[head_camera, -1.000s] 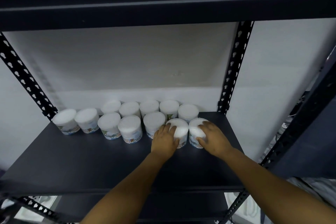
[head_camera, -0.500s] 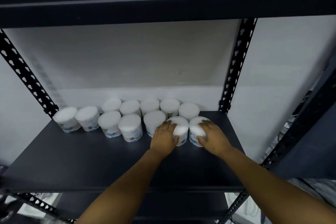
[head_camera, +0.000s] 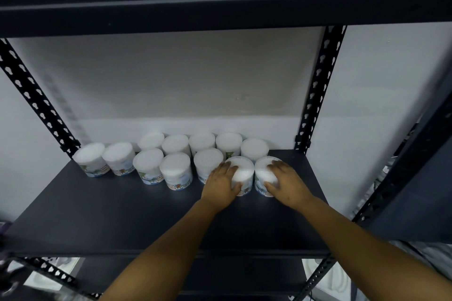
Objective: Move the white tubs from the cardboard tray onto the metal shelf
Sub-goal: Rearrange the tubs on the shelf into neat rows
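While both arms reach in from the bottom of the frame, the left hand (head_camera: 221, 183) grips one white tub (head_camera: 242, 175) and the right hand (head_camera: 285, 182) grips its neighbour (head_camera: 265, 168) (the two tubs touch). Both stand on the dark metal shelf (head_camera: 110, 215), right of centre, beside ten other tubs (head_camera: 175, 170).

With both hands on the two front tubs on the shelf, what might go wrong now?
1. The left hand and right hand each grip a tub. Pushing the left tub or right tub further back may knock the back row against the wall.
2. Withdrawing carelessly, a finger may catch a rim and tip a tub on the metal shelf.
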